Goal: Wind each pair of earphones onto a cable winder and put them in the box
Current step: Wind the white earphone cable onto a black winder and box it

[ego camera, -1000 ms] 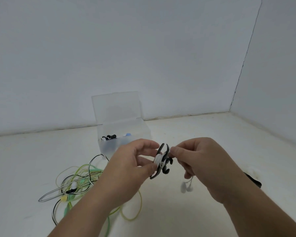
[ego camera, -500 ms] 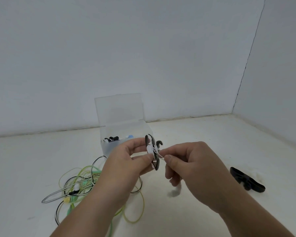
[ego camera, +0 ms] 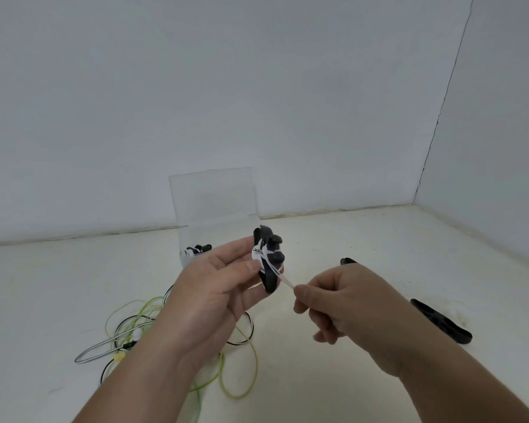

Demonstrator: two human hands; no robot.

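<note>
L hand [ego camera: 223,288] grips black winder [ego camera: 268,261] w/ white cord [ego camera: 264,254] wound | R hand [ego camera: 339,303] pinches cord end | clear box [ego camera: 214,215] behind, lid up

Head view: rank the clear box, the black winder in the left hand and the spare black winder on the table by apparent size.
1. clear box, lid up: plainly largest.
2-3. held winder in the left hand and spare winder: about alike. Fingers cover part of the held one and the two lie at different angles, so no ranking.
</note>
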